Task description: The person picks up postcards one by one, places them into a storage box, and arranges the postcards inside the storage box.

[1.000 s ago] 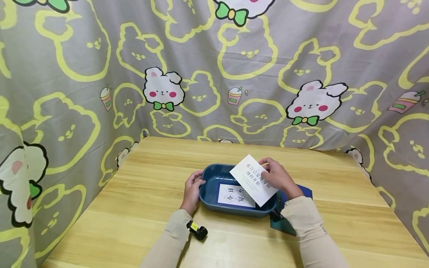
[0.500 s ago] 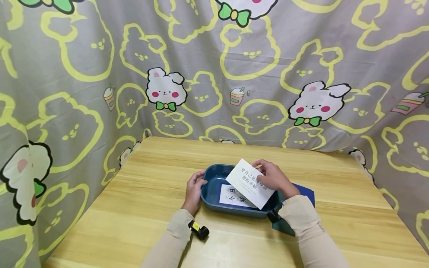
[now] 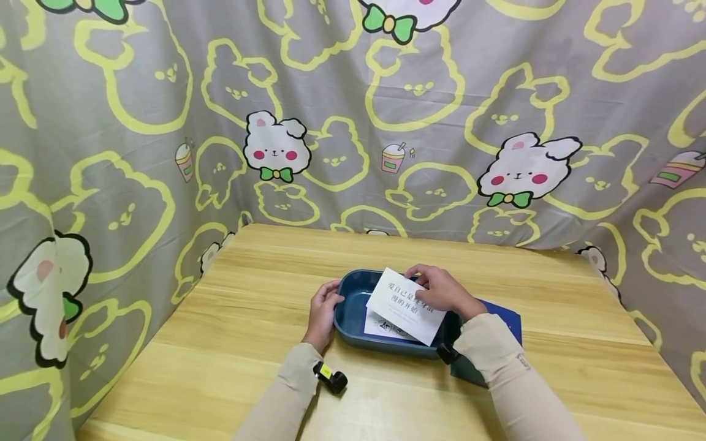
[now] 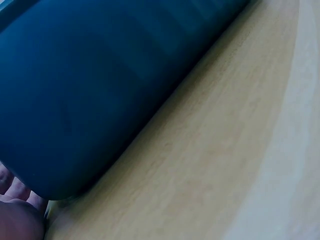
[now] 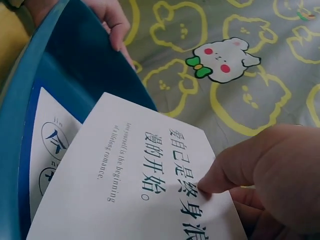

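Observation:
A white card with printed Chinese characters is pinched in my right hand, thumb on its printed face and fingers behind. It slants over a dark blue oblong plastic tub. Inside the tub lies another white card with a blue border and circled characters, partly covered by the held one. My left hand grips the tub's left end, thumb at the rim and fingers around the outside. In the right wrist view, an English line shows under the characters on the held card.
Right of the tub, partly under my right forearm, lie a blue flat piece and a dark green flat piece. The wooden table is enclosed by a grey curtain printed with rabbits. Each wrist carries a small black camera.
My right hand has moved the held card left and slightly down, so it covers more of the card in the tub. The left hand keeps its hold on the tub.

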A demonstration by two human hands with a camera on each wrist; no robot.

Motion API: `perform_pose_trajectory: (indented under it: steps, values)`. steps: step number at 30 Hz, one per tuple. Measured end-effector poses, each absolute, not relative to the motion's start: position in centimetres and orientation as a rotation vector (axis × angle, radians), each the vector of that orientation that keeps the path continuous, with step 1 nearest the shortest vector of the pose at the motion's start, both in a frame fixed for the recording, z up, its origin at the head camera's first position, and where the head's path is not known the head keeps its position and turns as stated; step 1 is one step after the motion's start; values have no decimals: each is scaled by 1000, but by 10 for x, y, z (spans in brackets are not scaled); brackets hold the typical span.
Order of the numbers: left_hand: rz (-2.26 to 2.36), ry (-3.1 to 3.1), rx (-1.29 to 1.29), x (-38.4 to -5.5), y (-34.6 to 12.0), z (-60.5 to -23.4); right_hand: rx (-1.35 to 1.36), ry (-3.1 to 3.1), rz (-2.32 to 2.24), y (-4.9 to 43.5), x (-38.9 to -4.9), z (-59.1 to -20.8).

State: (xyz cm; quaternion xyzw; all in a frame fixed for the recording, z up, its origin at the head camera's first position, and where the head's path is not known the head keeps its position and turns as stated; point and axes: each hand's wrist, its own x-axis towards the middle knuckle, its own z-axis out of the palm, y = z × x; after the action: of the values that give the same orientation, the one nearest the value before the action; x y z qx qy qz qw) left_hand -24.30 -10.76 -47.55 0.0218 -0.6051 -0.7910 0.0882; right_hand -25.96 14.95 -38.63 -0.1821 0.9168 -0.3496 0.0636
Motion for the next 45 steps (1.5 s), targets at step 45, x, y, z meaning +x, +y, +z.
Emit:
perform_pose_trajectory:
  steps: [45]
  values:
    - [-2327, -1825, 37, -241, -108, -475, -742, 2858, -401, 116, -255, -410]
